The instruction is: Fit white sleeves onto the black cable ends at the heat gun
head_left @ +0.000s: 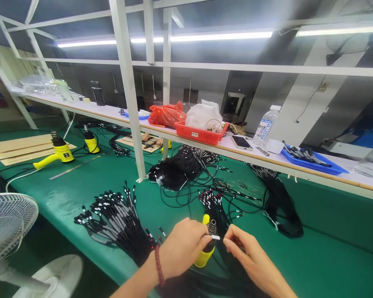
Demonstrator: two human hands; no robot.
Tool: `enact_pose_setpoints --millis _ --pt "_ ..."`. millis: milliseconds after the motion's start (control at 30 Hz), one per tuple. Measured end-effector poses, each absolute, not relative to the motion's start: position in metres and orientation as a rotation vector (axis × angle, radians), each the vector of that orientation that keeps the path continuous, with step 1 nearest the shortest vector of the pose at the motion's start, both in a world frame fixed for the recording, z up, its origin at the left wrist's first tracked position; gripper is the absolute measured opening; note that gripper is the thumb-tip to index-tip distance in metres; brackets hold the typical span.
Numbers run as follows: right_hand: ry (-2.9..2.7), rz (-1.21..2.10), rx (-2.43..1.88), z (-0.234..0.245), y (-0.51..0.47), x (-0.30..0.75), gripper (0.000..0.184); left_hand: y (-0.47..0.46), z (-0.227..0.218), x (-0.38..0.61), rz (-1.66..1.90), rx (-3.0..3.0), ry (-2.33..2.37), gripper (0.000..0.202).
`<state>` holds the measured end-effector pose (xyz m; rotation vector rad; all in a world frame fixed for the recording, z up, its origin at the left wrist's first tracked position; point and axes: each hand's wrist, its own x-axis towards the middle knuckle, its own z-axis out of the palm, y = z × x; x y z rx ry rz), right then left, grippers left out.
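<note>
My left hand (184,249), a beaded bracelet at its wrist, is closed in a pinch. From its fingertips sticks out a cable end with a white sleeve (215,237). Just to the right, the thumb and fingers of my right hand (248,253) are pressed together close to the sleeve's tip; what they pinch is too small to make out. Behind my left fingers a yellow and black heat gun (204,259) stands with its metal nozzle up, partly hidden. A bundle of black cables (216,207) with white and red ends lies just beyond it.
Left of my hands spreads another cable bundle (115,219). More cables (180,167) are heaped under the shelf (301,165), which holds a red tray (195,134), a phone (241,142), a bottle (266,125) and a blue tray (338,169). A fan (10,223) stands left.
</note>
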<state>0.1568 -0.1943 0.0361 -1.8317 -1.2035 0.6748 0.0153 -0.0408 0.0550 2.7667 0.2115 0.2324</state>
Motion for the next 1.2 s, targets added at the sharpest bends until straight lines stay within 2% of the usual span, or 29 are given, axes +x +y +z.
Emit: enact_pose_setpoints --millis 433,1200 --pt "-1.196 0.499 -1.968 0.03 -0.175 0.173 0.029 -0.025 0.03 0.03 0.316 2.513 0.39 0.041" --pt "-1.146 0.357 -2.038 0.028 -0.164 0.184 0.025 -0.022 0.017 0.052 0.505 2.298 0.484 0.019"
